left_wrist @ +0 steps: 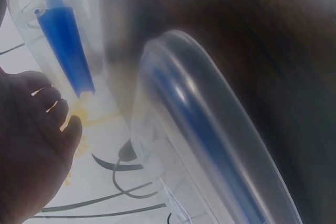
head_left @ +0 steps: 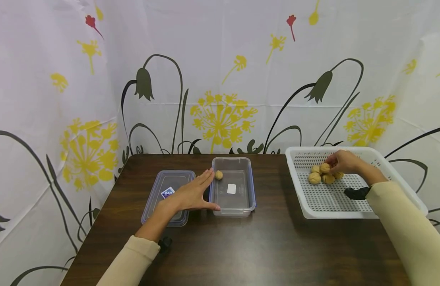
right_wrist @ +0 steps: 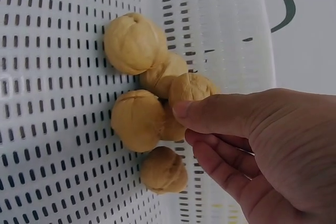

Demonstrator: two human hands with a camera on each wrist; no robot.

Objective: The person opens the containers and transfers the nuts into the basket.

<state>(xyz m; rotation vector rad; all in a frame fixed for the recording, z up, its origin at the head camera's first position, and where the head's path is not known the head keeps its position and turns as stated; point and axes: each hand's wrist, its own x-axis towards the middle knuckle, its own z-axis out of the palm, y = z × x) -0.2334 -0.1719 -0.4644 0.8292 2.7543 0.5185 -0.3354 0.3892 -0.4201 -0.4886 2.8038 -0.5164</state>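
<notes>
My right hand (head_left: 346,162) reaches into the white basket (head_left: 313,214), thumb and fingers pinching a walnut (right_wrist: 193,86) at the top of a small pile. Several other walnuts (right_wrist: 137,120) lie against it on the perforated basket floor. On the left, my left hand (head_left: 191,194) rests along the left side of a clear plastic container (head_left: 241,202), fingers extended and thumb by its near corner. One walnut (head_left: 218,175) sits inside that container, near its left wall. From the left wrist, the palm (left_wrist: 31,145) shows beside the container's blue clip (left_wrist: 68,48).
A clear lid (head_left: 152,198) with a blue rim and a label lies on the dark wooden table (head_left: 270,246), partly beneath my left forearm. Behind the table hangs a white curtain (head_left: 220,51) printed with flowers. The basket stands at the table's right side.
</notes>
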